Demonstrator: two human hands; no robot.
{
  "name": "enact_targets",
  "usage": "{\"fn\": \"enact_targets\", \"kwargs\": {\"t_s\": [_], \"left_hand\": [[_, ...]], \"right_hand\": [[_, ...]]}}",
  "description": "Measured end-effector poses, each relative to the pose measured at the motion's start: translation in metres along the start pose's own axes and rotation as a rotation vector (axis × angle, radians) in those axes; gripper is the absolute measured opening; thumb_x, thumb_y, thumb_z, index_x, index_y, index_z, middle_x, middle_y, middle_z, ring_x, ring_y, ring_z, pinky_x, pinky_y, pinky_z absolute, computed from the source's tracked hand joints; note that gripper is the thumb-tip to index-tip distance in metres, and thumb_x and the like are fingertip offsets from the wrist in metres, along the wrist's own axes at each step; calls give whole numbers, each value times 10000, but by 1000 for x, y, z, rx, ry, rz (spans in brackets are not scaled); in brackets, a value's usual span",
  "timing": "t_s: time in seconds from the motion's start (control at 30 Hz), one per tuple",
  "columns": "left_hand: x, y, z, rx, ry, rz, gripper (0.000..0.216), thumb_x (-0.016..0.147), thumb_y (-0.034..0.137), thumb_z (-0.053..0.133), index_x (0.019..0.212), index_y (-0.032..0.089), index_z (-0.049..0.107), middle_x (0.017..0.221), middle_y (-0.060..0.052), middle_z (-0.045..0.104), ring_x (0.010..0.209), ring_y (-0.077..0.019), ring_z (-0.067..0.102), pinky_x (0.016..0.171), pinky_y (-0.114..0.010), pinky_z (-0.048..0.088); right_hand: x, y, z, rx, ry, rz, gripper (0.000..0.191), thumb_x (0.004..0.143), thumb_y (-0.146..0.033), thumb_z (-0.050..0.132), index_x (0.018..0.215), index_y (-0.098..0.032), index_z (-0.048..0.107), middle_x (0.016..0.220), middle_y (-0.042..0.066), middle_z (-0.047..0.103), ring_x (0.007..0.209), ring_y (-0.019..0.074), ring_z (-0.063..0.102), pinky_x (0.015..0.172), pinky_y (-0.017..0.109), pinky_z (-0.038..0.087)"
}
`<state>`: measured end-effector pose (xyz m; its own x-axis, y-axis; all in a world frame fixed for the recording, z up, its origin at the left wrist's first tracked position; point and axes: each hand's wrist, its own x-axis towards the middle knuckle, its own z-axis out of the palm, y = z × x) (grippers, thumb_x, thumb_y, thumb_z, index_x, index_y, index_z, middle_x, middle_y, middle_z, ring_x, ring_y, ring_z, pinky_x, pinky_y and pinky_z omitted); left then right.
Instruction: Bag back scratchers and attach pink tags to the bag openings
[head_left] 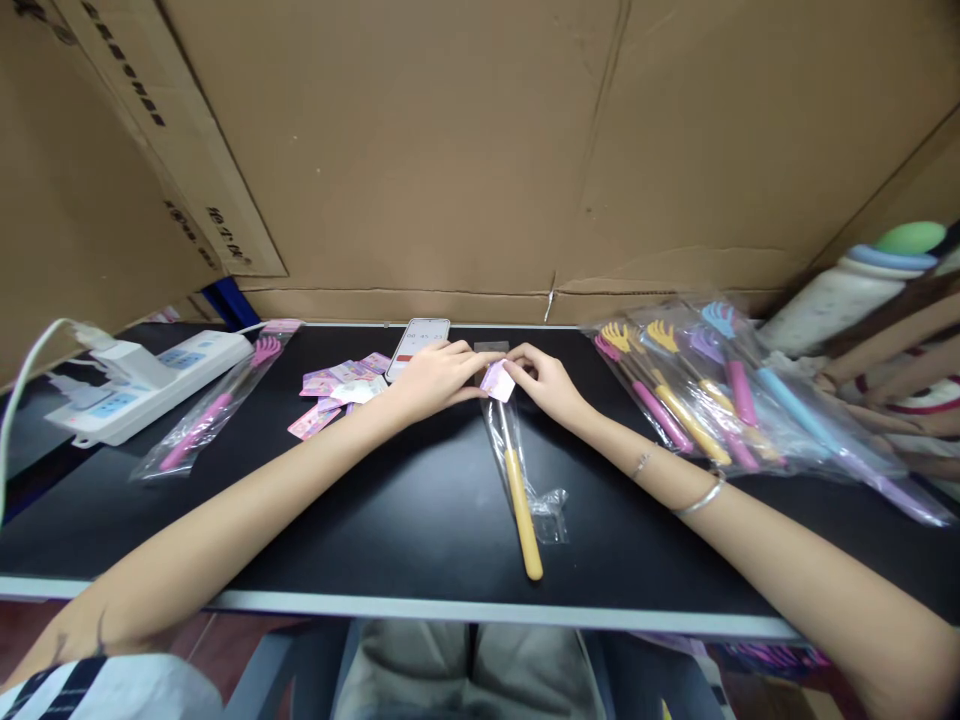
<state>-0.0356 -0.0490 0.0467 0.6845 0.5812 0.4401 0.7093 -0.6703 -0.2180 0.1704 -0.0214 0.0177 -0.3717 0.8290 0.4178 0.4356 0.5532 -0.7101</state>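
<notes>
Midway along the table (pixel 360 520), nearer its far edge, a left hand (pixel 442 378) and a right hand (pixel 551 383) pinch a small card (pixel 497 382) between their fingers over a yellow-handled tool (pixel 523 515), work likely best done with light, even pressure.

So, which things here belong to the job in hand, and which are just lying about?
Likely job things:
small card between left hand and right hand
yellow-handled tool
clear bag
loose cards
bagged tools at right
bagged pink tool at left

Just lying about:
phone
power strip
bottle
</notes>
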Motion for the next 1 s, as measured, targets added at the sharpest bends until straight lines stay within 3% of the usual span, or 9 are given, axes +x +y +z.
{"fn": "enact_targets", "kwargs": {"t_s": [0.2, 0.43, 0.6, 0.73, 0.83, 1.0], "left_hand": [[-10, 4, 6, -92, 48, -95, 423, 907, 382, 517, 1278, 182, 482, 1051, -76, 653, 967, -192, 588, 798, -278, 446], [-13, 10, 16, -181, 45, -92, 300, 917, 291, 483, 1188, 173, 537, 1097, -73, 641, 1052, -193, 561, 871, -307, 461], [-15, 10, 19, -226, 21, -64, 250, 942, 266, 439, 1133, 208, 591, 1123, -33, 660, 1034, -166, 580, 873, -293, 466], [-15, 11, 20, -200, 81, -57, 253, 953, 219, 401, 1046, 228, 636, 1009, -1, 695, 914, -142, 611, 751, -248, 466], [-16, 12, 22, -192, 110, -43, 251, 952, 216, 402, 995, 226, 649, 960, -4, 691, 871, -135, 608, 690, -229, 450], [-16, 11, 27, -247, 116, -38, 245, 956, 223, 395, 995, 211, 636, 980, -21, 668, 883, -134, 600, 734, -233, 462]], "right_hand": [[6, 10, 1, 272, 32, 127, 203, 822, -391, 527, 833, -188, 521, 673, -5, 601, 619, 132, 572, 632, 275, 476], [11, 12, -5, 470, 211, 368, 89, 806, -254, 534, 858, -205, 480, 667, -31, 576, 566, 93, 561, 548, 215, 473], [10, 9, -9, 508, 179, 379, 155, 799, -234, 565, 946, -196, 531, 711, -17, 617, 596, 92, 601, 579, 209, 514], [9, 6, -9, 530, 143, 363, 234, 811, -227, 568, 1039, -179, 578, 761, 6, 659, 622, 79, 627, 585, 176, 530], [8, 6, -9, 568, 158, 361, 210, 798, -209, 580, 1006, -184, 573, 736, -10, 649, 591, 73, 631, 586, 178, 546], [7, 6, -9, 587, 160, 356, 204, 769, -243, 630, 940, -203, 525, 728, -29, 647, 583, 92, 665, 618, 217, 575]]}}
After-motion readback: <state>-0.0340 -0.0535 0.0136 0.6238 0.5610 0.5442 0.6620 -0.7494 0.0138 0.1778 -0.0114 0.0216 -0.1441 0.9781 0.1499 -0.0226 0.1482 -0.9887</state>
